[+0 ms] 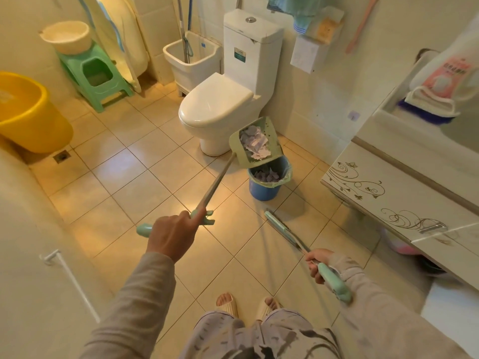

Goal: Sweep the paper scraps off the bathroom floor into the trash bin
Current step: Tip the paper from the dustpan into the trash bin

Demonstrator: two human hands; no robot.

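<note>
Tiled bathroom floor [124,177], beige, walls tiled too. One toilet [220,104] stood at the back, lid down. One vanity cabinet [388,182] ran along the right. One yellow tub [28,115] sat at far left, one green stool [98,73] behind it carried one cream basin [66,36], and one white mop bucket [191,60] stood left of the toilet tank.

One blue trash bin [269,181] with a liner stood between toilet base and vanity, paper already inside. One green dustpan [255,142] was tilted over the bin's rim, loaded with paper scraps [255,146], whitish and pale purple; exact count not readable. Its long handle [215,182] ran back to the left hand [172,233], which was closed around the grip, index finger stretched along the shaft. Scraps sat well ahead of that hand, at the far end of the handle.

Right hand [317,264] was wrapped around one broom [287,231], mint grip, head resting on the floor near the bin, apart from it. Two slippered feet [246,305] stood at the bottom edge. Toilet base crowded the bin's left side, vanity its right.
</note>
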